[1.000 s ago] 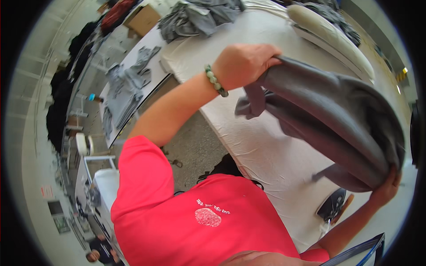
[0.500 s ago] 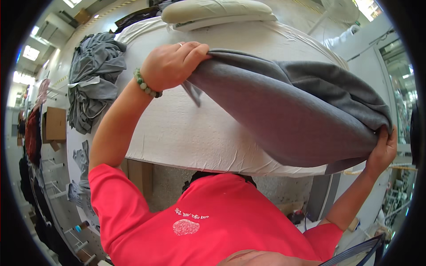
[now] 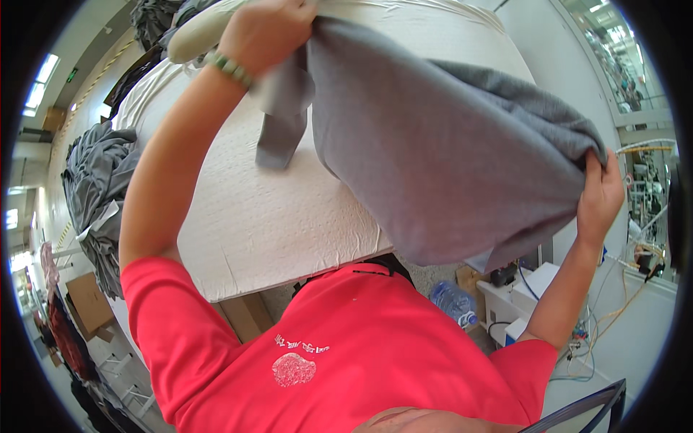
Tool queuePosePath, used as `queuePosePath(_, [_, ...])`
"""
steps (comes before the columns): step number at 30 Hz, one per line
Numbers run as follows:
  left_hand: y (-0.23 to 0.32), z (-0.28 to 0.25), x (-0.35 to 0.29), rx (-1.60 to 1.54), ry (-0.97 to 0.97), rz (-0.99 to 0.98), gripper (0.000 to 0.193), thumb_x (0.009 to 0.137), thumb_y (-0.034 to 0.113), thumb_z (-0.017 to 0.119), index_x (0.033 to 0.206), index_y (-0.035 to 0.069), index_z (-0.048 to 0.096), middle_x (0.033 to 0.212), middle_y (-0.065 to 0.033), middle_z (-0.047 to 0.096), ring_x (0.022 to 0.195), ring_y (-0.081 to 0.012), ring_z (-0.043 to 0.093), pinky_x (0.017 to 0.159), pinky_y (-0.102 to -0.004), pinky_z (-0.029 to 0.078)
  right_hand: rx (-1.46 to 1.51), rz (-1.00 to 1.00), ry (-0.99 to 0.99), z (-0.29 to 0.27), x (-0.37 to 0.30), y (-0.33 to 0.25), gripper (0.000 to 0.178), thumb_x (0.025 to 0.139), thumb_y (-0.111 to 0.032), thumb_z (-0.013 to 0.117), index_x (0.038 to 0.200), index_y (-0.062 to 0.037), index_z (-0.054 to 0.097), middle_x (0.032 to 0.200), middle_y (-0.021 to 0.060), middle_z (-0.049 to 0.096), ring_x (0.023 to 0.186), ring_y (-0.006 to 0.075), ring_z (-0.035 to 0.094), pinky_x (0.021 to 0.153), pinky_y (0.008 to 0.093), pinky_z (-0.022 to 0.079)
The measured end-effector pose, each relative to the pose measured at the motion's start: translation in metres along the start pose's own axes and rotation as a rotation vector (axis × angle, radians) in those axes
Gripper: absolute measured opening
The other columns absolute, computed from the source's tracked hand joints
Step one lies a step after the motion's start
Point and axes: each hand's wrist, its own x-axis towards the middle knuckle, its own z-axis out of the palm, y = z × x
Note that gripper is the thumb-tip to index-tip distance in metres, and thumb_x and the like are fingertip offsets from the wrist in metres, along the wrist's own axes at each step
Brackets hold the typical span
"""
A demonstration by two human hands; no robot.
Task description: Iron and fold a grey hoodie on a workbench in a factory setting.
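Observation:
A grey garment (image 3: 440,151) hangs stretched between my two hands above the white-covered table (image 3: 238,231). My left hand (image 3: 267,32), slightly blurred, is raised at the far side and closed on one corner of the cloth. At the right, my right hand (image 3: 600,195) pinches the gathered opposite edge, its thumb and fingers closed. Below my left hand dangles a narrow grey strip of the same fabric, perhaps a sleeve or cuff. The garment's exact kind is not plain. Its lower edge sags past the table's near edge.
A heap of grey garments (image 3: 101,187) lies at the table's left side. A pale padded board (image 3: 198,35) sits at the far left. Near the floor on the right are a large clear water bottle (image 3: 453,303) and loose cables (image 3: 595,332). A cardboard box (image 3: 92,303) stands left.
My left hand has risen farther away, drawing its corner up, and the garment has spread wider and hangs lower in the middle. My right hand moved slightly up and left. The view has turned.

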Motion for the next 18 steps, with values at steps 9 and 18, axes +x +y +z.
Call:
queuePosePath(9, [0.011,0.062,0.208,-2.157,-0.413,-0.800,0.016,0.099,0.007,0.055,0.095,-0.005,0.065,0.076,-0.0168,0.073,0.067,-0.0247,0.074,0.059,-0.0321,0.062,-0.748,0.083,0.353,-0.069,0.097,0.062,0.040,0.107,-0.035,0.058,0.130,-0.0028,0.068,0.114,0.0116,0.074,0.108,0.0158,0.067,0.098,0.0291,0.047])
queuePosePath(18, [0.026,0.098,0.183,-1.953,0.056,-0.818,0.024,0.101,0.020,0.059,0.102,-0.003,0.066,0.088,-0.0169,0.074,0.072,-0.0271,0.075,0.067,-0.0353,0.064,-0.130,0.043,0.460,-0.033,-0.014,-0.024,0.038,0.101,-0.017,0.067,0.130,0.0080,0.065,0.123,0.0156,0.070,0.112,0.0222,0.067,0.098,0.0360,0.052])
